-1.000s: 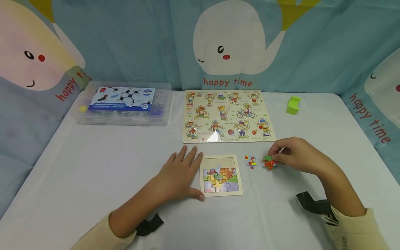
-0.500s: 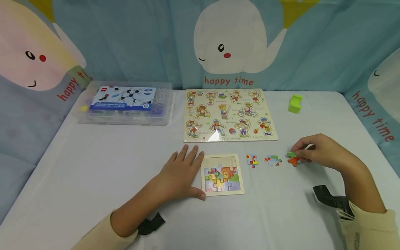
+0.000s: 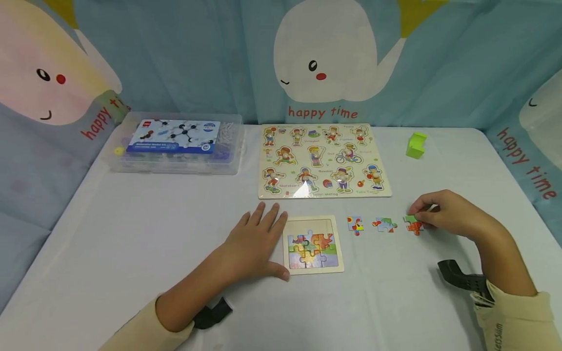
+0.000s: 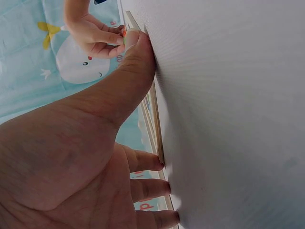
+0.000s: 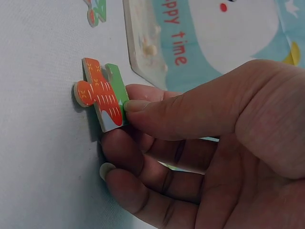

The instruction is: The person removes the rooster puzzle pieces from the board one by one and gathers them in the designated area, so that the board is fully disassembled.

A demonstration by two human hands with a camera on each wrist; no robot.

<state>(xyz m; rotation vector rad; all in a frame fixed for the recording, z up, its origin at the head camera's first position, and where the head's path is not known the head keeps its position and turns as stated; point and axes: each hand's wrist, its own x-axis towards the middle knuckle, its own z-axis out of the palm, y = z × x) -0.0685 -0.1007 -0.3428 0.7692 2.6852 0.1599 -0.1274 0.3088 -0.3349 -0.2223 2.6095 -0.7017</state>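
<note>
My left hand [image 3: 251, 248] lies with fingers spread on the table, fingertips and thumb along the left edge of a small wooden puzzle tray [image 3: 307, 272]. Joined jigsaw pieces [image 3: 309, 251] fill the tray's lower part; its top strip is bare wood. In the left wrist view the thumb [image 4: 136, 57] is at the tray's edge. To the right, my right hand [image 3: 454, 214] pinches an orange and green jigsaw piece [image 5: 102, 93] between thumb and fingers, low over the cloth. Two loose jigsaw pieces lie between tray and right hand, one yellow and blue [image 3: 355, 224], one green and blue [image 3: 385, 224].
Behind the tray lies a wooden picture board [image 3: 325, 163] of children playing sports. A clear plastic case [image 3: 175, 163] with a molecule label stands at the back left, a bright green block [image 3: 415, 146] at the back right. A whale-print curtain [image 3: 254, 58] hangs behind the white-covered table [image 3: 131, 219].
The right hand has moved right with the orange and green jigsaw piece, and the green and blue piece now shows on the cloth behind it. The left hand stays by the tray.
</note>
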